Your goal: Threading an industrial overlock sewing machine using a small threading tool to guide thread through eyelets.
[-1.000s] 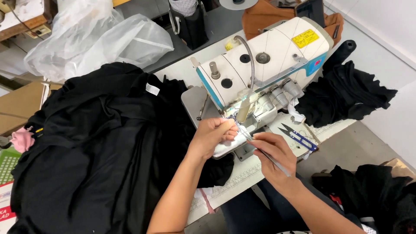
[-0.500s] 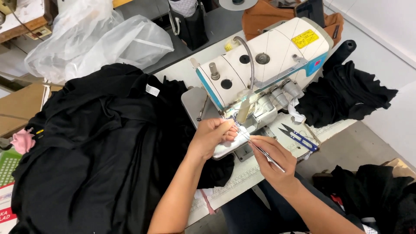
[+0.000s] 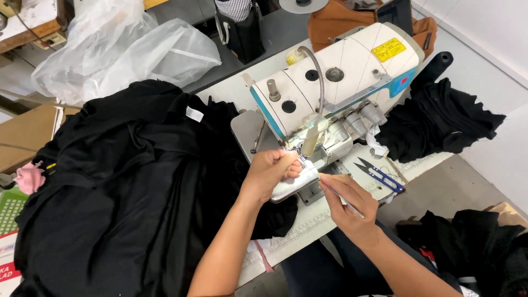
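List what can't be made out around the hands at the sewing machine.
- Needle area, head view: hidden behind left hand.
- Tip of thin metal tool in right hand: too small, lost near the fingers.
- Thread: too fine to see.
- Sewing machine label: too small.

Both bare forearms reach up from the near edge and converge. The left hand [image 3: 269,173] is curled into a loose fist, knuckles up, fingers [image 3: 291,165] tucked under. Just right of it, the right hand [image 3: 346,203] pinches its fingers together, wrist bent.
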